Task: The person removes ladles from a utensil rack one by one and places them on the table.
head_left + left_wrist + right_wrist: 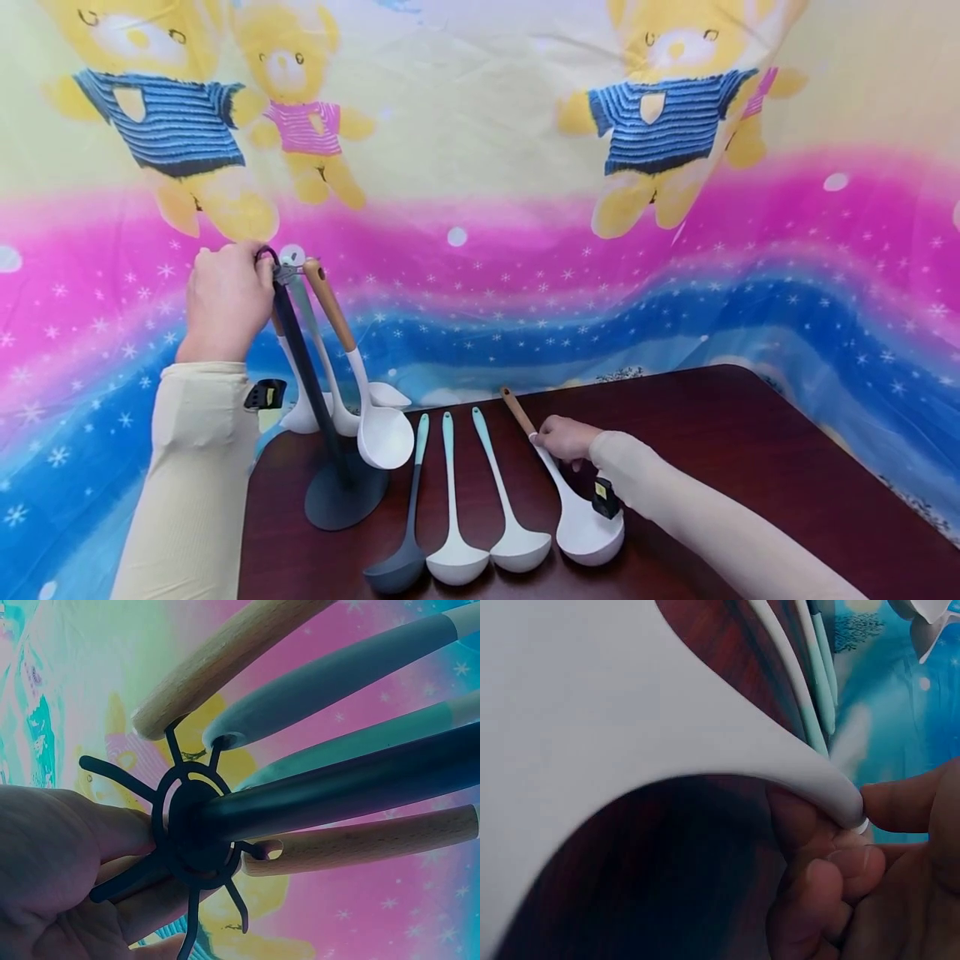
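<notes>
At the top of a black utensil stand (pixel 306 367), my left hand (pixel 225 296) grips the hooked ring (pixel 161 814). Several utensils hang from the hooks, among them a white ladle (pixel 386 437) with a wooden handle. Grey, mint and wooden handles show in the left wrist view; some hooks there are bare. Over the table, my right hand (pixel 567 440) pinches the white shaft of a wooden-handled ladle (pixel 588 535), just below the wood. In the right wrist view thumb and fingers (pixel 900 806) close round that shaft; the ladle's bowl end fills the left side.
Left of the held ladle lie two white ladles (pixel 519 550) (pixel 457 565) with mint handles and a dark grey ladle (pixel 393 568), side by side. They rest on a dark red-brown table (pixel 697 450). A bear-print cloth (pixel 465 150) hangs behind it.
</notes>
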`<move>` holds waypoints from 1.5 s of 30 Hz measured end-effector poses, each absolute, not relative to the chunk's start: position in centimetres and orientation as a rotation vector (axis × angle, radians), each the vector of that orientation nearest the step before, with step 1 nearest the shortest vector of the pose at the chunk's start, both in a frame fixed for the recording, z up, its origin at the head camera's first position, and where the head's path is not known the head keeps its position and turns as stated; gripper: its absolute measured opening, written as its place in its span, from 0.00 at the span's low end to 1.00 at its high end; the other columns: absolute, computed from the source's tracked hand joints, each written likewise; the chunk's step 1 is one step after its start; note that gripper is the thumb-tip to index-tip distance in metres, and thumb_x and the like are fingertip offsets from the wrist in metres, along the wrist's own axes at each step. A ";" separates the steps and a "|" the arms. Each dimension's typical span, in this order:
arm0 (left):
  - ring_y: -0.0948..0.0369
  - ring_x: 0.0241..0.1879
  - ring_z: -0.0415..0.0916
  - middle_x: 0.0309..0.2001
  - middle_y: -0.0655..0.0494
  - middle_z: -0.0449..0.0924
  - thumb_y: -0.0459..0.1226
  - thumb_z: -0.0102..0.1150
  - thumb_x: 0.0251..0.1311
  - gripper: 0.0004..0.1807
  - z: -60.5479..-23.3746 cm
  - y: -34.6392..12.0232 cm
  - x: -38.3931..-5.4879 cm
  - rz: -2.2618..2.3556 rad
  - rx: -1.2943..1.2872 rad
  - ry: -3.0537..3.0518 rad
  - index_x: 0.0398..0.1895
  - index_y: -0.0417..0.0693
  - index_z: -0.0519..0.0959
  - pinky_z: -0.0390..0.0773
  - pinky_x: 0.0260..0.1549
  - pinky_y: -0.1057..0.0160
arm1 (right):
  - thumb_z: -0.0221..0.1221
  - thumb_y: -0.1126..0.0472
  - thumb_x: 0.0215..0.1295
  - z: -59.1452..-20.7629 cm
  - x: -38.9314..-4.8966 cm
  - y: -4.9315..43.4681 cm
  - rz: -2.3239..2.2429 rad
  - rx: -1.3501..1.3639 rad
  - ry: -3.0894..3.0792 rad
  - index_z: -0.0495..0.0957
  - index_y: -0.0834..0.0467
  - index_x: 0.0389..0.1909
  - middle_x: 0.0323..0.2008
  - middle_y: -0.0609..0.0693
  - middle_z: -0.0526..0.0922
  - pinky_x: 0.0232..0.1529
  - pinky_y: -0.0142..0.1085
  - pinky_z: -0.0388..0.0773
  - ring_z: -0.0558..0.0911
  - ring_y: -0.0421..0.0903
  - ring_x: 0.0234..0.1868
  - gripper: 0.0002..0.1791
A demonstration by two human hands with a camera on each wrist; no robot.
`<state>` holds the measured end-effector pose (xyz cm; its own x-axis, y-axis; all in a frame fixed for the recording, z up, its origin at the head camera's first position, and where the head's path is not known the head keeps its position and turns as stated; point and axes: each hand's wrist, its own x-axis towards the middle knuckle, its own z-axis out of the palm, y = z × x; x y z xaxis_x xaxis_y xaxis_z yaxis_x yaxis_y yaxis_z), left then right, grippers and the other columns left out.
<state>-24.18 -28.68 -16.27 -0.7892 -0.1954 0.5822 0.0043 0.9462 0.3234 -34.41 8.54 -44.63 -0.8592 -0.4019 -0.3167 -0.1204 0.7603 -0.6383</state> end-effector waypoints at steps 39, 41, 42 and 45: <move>0.38 0.43 0.67 0.42 0.28 0.79 0.35 0.44 0.77 0.18 -16.6 -29.1 -24.2 -0.407 0.073 -2.429 0.56 0.30 0.77 0.73 0.44 0.37 | 0.57 0.62 0.72 -44.7 -33.8 8.4 -0.878 -0.445 2.385 0.77 0.61 0.37 0.22 0.57 0.80 0.22 0.37 0.82 0.77 0.44 0.16 0.06; 0.38 0.43 0.66 0.43 0.28 0.79 0.35 0.44 0.77 0.18 -16.6 -29.0 -24.2 -0.416 0.074 -2.428 0.56 0.30 0.77 0.73 0.45 0.37 | 0.58 0.62 0.72 -44.3 -33.8 8.5 -0.873 -0.434 2.397 0.78 0.61 0.41 0.25 0.59 0.81 0.23 0.38 0.82 0.80 0.46 0.18 0.06; 0.38 0.44 0.66 0.43 0.28 0.79 0.35 0.44 0.77 0.18 -16.6 -29.0 -24.2 -0.422 0.075 -2.427 0.56 0.30 0.77 0.72 0.46 0.37 | 0.58 0.62 0.72 -44.0 -33.8 8.4 -0.860 -0.434 2.412 0.77 0.61 0.43 0.27 0.60 0.82 0.23 0.38 0.83 0.81 0.47 0.19 0.07; 0.38 0.44 0.65 0.43 0.28 0.78 0.35 0.43 0.77 0.18 -16.6 -29.1 -24.2 -0.432 0.081 -2.429 0.57 0.30 0.76 0.72 0.47 0.37 | 0.59 0.60 0.71 -42.7 -33.7 7.9 -0.784 -0.465 2.486 0.75 0.62 0.51 0.33 0.59 0.81 0.24 0.40 0.82 0.83 0.51 0.23 0.13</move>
<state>-24.22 -29.12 -16.63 -0.7798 -0.1667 0.6034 0.0517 0.9435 0.3274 -33.69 7.94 -42.75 -0.8225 -0.4503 -0.3474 -0.1694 0.7771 -0.6062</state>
